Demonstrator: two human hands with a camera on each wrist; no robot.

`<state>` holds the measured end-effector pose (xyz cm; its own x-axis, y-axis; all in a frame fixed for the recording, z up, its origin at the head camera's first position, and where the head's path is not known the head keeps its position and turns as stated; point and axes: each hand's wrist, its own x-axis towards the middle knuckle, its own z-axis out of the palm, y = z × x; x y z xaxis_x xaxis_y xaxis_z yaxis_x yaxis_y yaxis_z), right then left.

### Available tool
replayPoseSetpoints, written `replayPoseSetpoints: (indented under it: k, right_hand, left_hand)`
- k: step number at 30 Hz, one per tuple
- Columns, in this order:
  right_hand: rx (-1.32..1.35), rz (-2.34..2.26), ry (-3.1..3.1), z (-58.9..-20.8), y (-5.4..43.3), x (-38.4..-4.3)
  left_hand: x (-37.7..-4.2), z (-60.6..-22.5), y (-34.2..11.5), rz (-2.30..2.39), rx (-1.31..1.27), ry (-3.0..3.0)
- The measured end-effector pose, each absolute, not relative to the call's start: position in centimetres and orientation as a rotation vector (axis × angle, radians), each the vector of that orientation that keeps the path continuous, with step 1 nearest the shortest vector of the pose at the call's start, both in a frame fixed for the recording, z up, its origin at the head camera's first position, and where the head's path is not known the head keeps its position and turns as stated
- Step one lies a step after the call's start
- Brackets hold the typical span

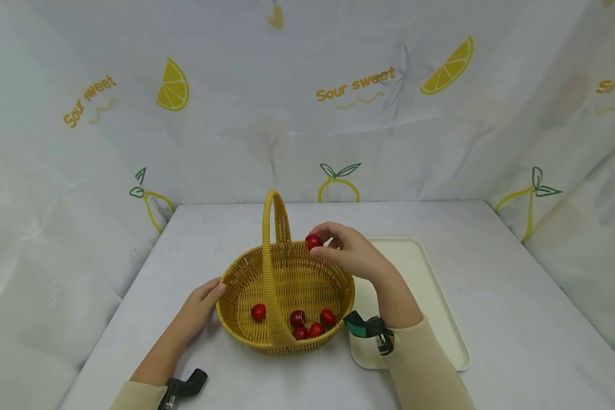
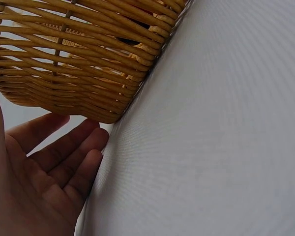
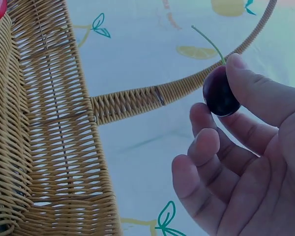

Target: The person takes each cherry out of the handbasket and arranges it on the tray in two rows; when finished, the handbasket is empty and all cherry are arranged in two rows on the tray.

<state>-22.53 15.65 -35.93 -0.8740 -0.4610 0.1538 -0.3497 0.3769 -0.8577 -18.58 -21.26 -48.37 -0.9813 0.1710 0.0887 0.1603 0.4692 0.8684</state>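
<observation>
A dark red cherry (image 3: pixel 221 92) with a thin green stem is pinched between the thumb and fingers of my right hand (image 1: pixel 356 250), above the far right rim of a wicker basket (image 1: pixel 236 336). Several more cherries lie inside the basket, one cherry (image 1: pixel 258 312) left of the handle (image 1: pixel 269 256) and the others grouped to its right. My left hand (image 1: pixel 200 310) holds the basket's left side, thumb at the rim. In the left wrist view, the fingers (image 2: pixel 64 152) of that hand reach along the outer wall, low by the tabletop.
A cream rectangular tray (image 1: pixel 415 285) lies flat to the right of the basket, partly under my right forearm. A white cloth covers the table (image 1: pixel 512 319), and a lemon-patterned backdrop (image 1: pixel 225 142) rises behind it. The arched handle stands over the basket's middle.
</observation>
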Motion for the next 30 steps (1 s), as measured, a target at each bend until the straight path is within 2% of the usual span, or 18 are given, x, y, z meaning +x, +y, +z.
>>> replayPoseSetpoints:
  k: [16,30]
  right_hand:
    - [-0.533,-1.710,2.577,-37.6,18.4,-23.9]
    - [-0.169,-1.752,2.608,-41.4,19.4,-26.1]
  left_hand:
    - [-18.7,-48.4,-21.2,1.571,0.310,2.704]
    - [-18.7,-48.3,-21.2,1.569,0.303,2.702]
